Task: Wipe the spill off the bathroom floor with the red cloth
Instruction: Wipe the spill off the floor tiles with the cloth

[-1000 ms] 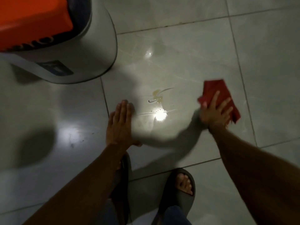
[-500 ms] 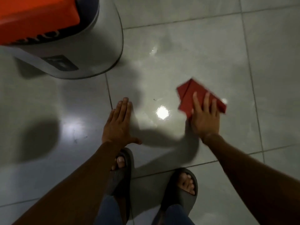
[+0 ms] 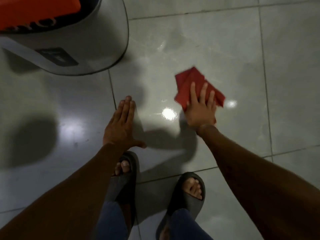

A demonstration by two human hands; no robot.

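Observation:
The folded red cloth (image 3: 188,84) lies flat on the glossy grey floor tile (image 3: 216,49). My right hand (image 3: 201,108) presses down on the cloth's near half, fingers spread over it. My left hand (image 3: 122,125) rests flat on the floor to the left, palm down, fingers together, holding nothing. No yellowish spill mark shows on the tile; only a tiny dark fleck (image 3: 163,100) and faint wet streaks remain left of the cloth.
A large grey round appliance (image 3: 86,37) with an orange top (image 3: 34,11) stands at the upper left. My feet in dark slides (image 3: 123,181) (image 3: 188,193) are at the bottom centre. Bright light reflections (image 3: 168,114) sit between my hands.
My right hand swept the cloth leftward over the yellowish spill, which no longer shows. The left hand stayed planted on the floor.

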